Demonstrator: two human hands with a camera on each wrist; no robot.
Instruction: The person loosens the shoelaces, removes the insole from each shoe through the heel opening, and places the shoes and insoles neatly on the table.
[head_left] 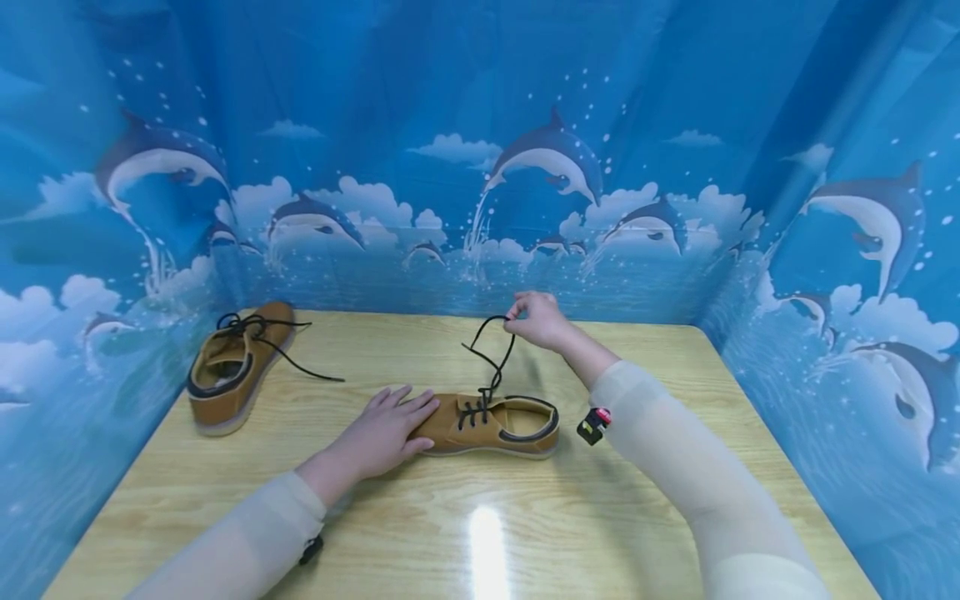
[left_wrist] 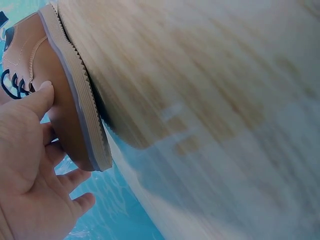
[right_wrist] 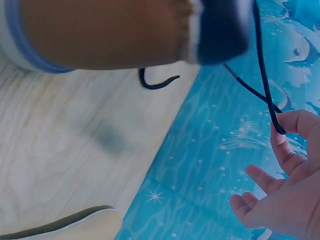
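A brown lace-up shoe [head_left: 480, 425] lies on the wooden table with its toe to the left. Over the toe rests my left hand [head_left: 393, 425], fingers spread and fairly straight; in the left wrist view the thumb [left_wrist: 42, 97] lies against the upper near the laces. Above and behind the shoe, my right hand [head_left: 540, 318] pinches the black shoelace [head_left: 497, 367] between thumb and forefinger. The lace makes a raised loop there, and one loose tip hangs to the left. The right wrist view shows the lace [right_wrist: 265, 75] bent at the fingertips, beside a blurred brown part of the shoe [right_wrist: 100, 35].
A second brown shoe [head_left: 240, 367] stands at the table's back left, its black lace [head_left: 300, 362] trailing to the right. A blue dolphin-print curtain [head_left: 450, 125] encloses the back and sides of the table [head_left: 360, 517]. A small black device [head_left: 594, 425] sits at the right wrist.
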